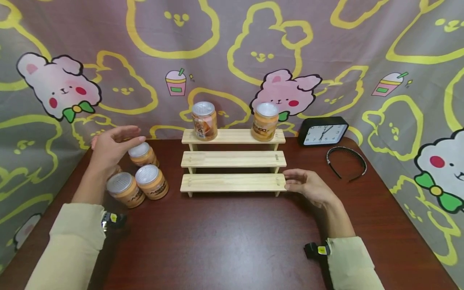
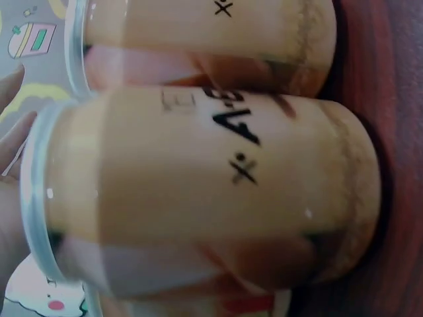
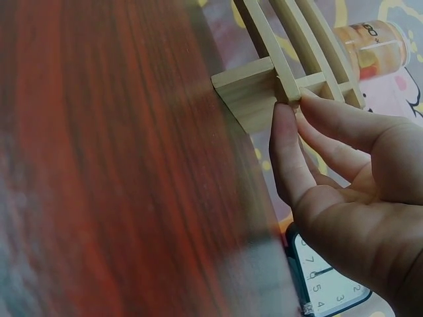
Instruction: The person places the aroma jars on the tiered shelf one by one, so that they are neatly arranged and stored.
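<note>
A three-step light wooden display stand (image 1: pixel 232 183) stands on the dark table. My right hand (image 1: pixel 311 187) pinches the right end of its lowest step; the right wrist view shows thumb and finger (image 3: pixel 289 155) on either side of the board's end. At the left, three orange-labelled cans with silver lids stand close together: a rear can (image 1: pixel 142 155), a front-left can (image 1: pixel 127 191) and a front-right can (image 1: pixel 154 183). My left hand (image 1: pixel 110 149) is beside and above them, fingers extended, its thumb over the rear can's lid. A large can (image 2: pixel 218 198) fills the left wrist view.
Two similar cans, a left one (image 1: pixel 204 123) and a right one (image 1: pixel 266 123), stand upright on the top step. A black-framed clock (image 1: pixel 322 133) and a dark headband (image 1: pixel 346 151) are at the right. A patterned curtain (image 1: pixel 224 40) hangs behind the table.
</note>
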Demonstrator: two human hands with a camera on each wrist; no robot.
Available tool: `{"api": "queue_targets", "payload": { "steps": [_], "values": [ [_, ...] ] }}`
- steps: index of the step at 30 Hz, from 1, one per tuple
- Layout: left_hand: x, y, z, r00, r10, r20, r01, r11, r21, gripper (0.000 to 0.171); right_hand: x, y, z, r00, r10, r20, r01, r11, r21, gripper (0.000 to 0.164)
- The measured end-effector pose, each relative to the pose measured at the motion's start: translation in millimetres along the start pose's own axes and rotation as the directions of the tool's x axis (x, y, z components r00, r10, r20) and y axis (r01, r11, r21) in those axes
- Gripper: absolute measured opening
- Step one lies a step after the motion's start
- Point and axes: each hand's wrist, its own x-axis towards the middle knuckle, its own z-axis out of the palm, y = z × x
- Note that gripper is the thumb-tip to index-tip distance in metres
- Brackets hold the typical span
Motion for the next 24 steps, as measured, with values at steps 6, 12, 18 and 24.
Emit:
{"api": "queue_targets", "payload": {
  "steps": [6,12,18,24],
  "values": [
    [-0.8,-10.5,-7.5,0.994,-0.109,0.005,0.109,0.993,-0.044,0.072,0,0,0,1.0,0.002,0.0,-0.002,1.0,-0.005,0.051],
    [-0.5,-21.4,-15.0,0.997,-0.078,0.027,0.075,0.991,0.107,0.076,0,0,1,1.0,0.006,-0.005,-0.006,1.0,-0.005,0.052],
    [-0.1,-31.2,-21.9,0.994,-0.076,0.074,0.064,0.985,0.159,0.081,0,0,1,1.0,0.006,-0.001,-0.006,1.0,0.001,0.052],
    [2.5,-33.9,-23.7,0.99,-0.074,0.123,0.043,0.97,0.241,0.091,1,0,1,1.0,0.004,-0.001,-0.004,1.0,-0.004,0.052]
  ]
}}
